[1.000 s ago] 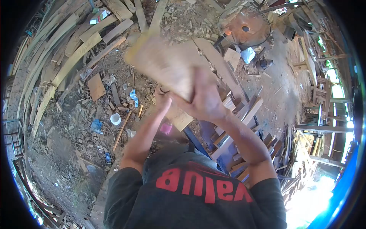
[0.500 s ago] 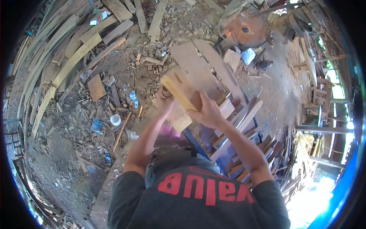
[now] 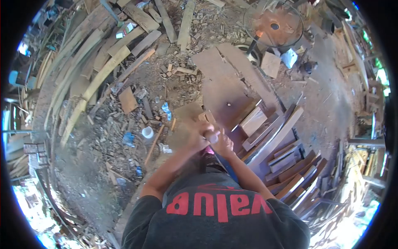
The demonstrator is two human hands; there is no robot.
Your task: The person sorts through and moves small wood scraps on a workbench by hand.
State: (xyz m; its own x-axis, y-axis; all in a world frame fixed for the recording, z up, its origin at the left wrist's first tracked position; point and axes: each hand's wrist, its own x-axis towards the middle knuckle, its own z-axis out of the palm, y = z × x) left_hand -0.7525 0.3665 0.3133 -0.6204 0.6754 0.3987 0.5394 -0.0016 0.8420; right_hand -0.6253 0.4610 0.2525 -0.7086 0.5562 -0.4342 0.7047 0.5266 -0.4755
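Bunching together near the waist: left hand [image 3: 202, 136] and right hand [image 3: 224, 145]

Both bare hands meet just ahead of the dark shirt [image 3: 219, 224], which carries large red letters [image 3: 219, 204]. The fingers of the left hand are curled tight at a pale, rounded end [image 3: 212, 136]; blur hides what it belongs to. The right hand is right beside it, its fingers bent, and whether they grip anything I cannot tell. A small wooden piece [image 3: 205, 117] shows at the far side of the hands, close to the left one; its full shape is hidden.

A pink patch [image 3: 210, 150] shows just below the hands. To the right, cut wooden blocks [image 3: 253, 121] and a long pale board [image 3: 278, 133] lie at a slant, with more wood pieces [image 3: 290, 186] piled nearer the body. Beyond the hands is a broad flat panel [image 3: 213, 68], and past it, to the right, a round wire guard [image 3: 273, 24] around a reddish disc [image 3: 277, 30]. A brown square board [image 3: 270, 64] lies near a pale crumpled sheet [image 3: 289, 58].

On the left, a white cup [image 3: 147, 132] sits on the littered floor [image 3: 95, 166] near a thin stick [image 3: 154, 145] and blue scraps [image 3: 128, 139]. Long planks [image 3: 93, 89] curve across the far left.
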